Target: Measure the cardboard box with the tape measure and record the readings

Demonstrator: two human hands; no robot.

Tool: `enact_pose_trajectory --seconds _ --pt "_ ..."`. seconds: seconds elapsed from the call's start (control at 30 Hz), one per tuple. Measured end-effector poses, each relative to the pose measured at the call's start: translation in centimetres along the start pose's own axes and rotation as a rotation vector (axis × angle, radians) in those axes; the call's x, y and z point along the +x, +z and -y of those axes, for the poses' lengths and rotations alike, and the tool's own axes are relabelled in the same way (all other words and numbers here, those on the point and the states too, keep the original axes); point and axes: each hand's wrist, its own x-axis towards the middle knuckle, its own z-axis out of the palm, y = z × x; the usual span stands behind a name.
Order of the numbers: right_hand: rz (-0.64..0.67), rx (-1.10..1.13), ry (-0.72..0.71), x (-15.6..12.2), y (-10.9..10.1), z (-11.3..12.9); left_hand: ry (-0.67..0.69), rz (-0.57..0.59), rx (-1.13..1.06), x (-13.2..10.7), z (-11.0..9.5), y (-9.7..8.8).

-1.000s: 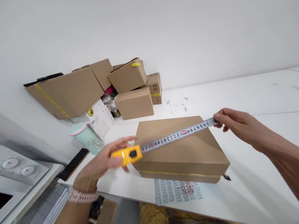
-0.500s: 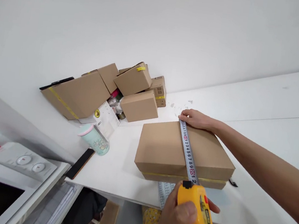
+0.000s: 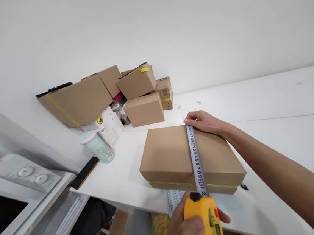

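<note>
Closest in: the left hand [image 3: 185, 231] is wrapped round the yellow tape measure [image 3: 206, 226], just off the near edge of the table [image 3: 273, 120]. Its fingers are shut tight on the case.

The strip [image 3: 196, 160] comes out of the case, goes up the near side of the brown box [image 3: 169, 153] & lies flat across the lid to the far edge. The box sits flat on the table, w/ a printed paper [image 3: 174, 199] poking out from under its near side.

At the far edge the right hand [image 3: 204, 121] pins the tip of the strip down on the back rim, fingers closed on it.

Step in hand, I think: measuring the box front to back. What it calls for next, prob.: keep the strip tight & straight, don't let the tip slip, & read the number where the lid ends on the near side.

Further off, left of the box: a green cup [image 3: 97, 146] & a black phone [image 3: 84, 171]. Right at the back, a pile of boxes [image 3: 143, 108] leans by the wall.
</note>
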Motion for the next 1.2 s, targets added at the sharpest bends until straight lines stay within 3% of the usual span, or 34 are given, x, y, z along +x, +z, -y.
enact_pose_trajectory --seconds 0.13,0.2,0.33,0.4,0.47,0.57,0.67,0.83,0.93,1.07,1.2 --pt "-0.520 0.199 0.013 -3.0 -1.4 -0.4 0.129 -0.210 0.151 -4.3 -3.7 -3.1" --pt "-0.644 0.237 0.136 -5.6 -1.9 -1.4 0.176 -0.267 0.170 -6.5 -5.7 -5.1" --pt "-0.462 0.278 0.372 -11.0 -0.9 -3.4 0.349 -0.524 0.257 -7.6 -7.0 -7.7" --pt "-0.367 0.330 0.369 -12.9 0.2 -3.8 0.360 -0.614 0.293 -6.6 -6.4 -8.1" --pt "-0.269 0.338 0.287 -13.8 1.0 -3.5 0.330 -0.600 0.299 -5.2 -6.0 -8.1" --pt "-0.209 0.306 0.163 -12.9 0.7 -2.2 0.366 -0.534 0.334 -2.9 -6.7 -7.8" --pt "-0.198 0.308 0.090 -9.9 -0.5 -0.9 0.457 -0.483 0.387 0.0 -8.6 -7.9" --pt "-0.173 0.294 0.124 -5.1 -1.4 -1.0 0.503 -0.498 0.438 4.4 -10.1 -9.2" --pt "-0.163 0.290 0.173 -4.0 -1.1 -2.0 0.479 -0.488 0.448 5.6 -9.5 -10.1" --pt "-0.256 0.216 0.228 -3.6 -1.0 -3.0 0.456 -0.473 0.447 6.0 -8.8 -10.4" --pt "-0.287 0.181 0.290 -2.4 -1.7 -2.7 0.497 -0.474 0.447 6.5 -10.4 -9.4"
